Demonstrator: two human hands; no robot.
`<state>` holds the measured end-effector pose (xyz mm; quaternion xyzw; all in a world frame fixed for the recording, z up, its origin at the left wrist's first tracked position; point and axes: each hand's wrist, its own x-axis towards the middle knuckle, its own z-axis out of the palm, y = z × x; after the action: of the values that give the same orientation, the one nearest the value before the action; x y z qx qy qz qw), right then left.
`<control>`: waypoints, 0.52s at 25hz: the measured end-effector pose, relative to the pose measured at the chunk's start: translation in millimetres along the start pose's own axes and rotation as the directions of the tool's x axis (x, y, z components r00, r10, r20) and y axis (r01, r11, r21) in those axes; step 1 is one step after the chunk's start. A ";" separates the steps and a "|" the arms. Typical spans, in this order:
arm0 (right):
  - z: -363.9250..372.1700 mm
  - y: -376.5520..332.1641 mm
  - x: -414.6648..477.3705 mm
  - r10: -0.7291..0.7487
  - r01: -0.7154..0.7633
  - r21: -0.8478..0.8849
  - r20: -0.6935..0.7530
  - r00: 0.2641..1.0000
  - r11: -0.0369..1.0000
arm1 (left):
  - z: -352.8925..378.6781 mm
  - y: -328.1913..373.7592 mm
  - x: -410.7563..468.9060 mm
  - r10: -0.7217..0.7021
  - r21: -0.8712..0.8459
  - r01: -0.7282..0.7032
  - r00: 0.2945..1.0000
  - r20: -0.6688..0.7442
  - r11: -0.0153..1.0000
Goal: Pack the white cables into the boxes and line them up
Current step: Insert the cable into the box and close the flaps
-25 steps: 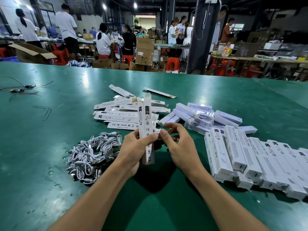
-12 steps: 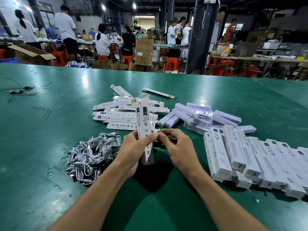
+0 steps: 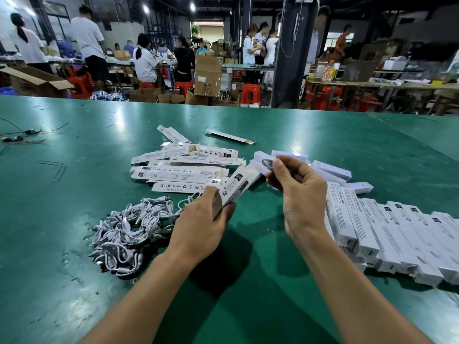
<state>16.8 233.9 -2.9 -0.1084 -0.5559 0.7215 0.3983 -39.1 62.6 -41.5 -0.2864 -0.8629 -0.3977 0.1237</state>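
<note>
Your left grip (image 3: pixel 198 227) holds the box (image 3: pixel 238 184) by its lower end. It was upright a second ago and is now tipped toward 1 o'clock. Your right grip (image 3: pixel 298 194) has risen, fingers curled, and looks to be pinching the box's top end, though the view there is blurred. The cable pile (image 3: pixel 129 229) sits on the surface (image 3: pixel 74 170) at 9 o'clock, the packed row (image 3: pixel 397 239) at 3.

Factory packing floor: long green worktable (image 3: pixel 74 219), stacked cardboard cartons (image 3: pixel 207 75), red plastic stools (image 3: pixel 250 93), workers (image 3: pixel 146 60) at benches (image 3: pixel 372 84) behind, piles of white retail boxes (image 3: pixel 178 173) and loose white cables (image 3: pixel 129 227).
</note>
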 end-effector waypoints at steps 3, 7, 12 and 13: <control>-7.9 -4.4 4.1 0.008 -0.008 -0.115 0.000 1.000 0.993 | 3.5 1.2 -2.9 0.105 0.030 -0.104 0.994 -0.036 0.994; -12.5 0.1 3.5 -0.043 0.052 -0.407 0.030 0.999 0.912 | 3.9 2.2 -5.0 0.147 0.035 -0.145 0.986 -0.079 0.989; -15.8 -0.3 5.9 -0.019 0.055 -0.486 0.078 0.997 0.872 | 3.5 0.9 -4.8 0.181 0.020 -0.180 0.982 -0.048 0.984; -16.1 -0.5 6.0 -0.022 0.062 -0.506 0.084 0.996 0.861 | 3.5 0.6 -4.7 0.185 0.022 -0.184 0.982 -0.048 0.983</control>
<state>22.8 249.6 -6.5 -0.1701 -0.7429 0.5445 0.3503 -34.9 63.7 -45.5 -0.3540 -0.8328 -0.3839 0.1838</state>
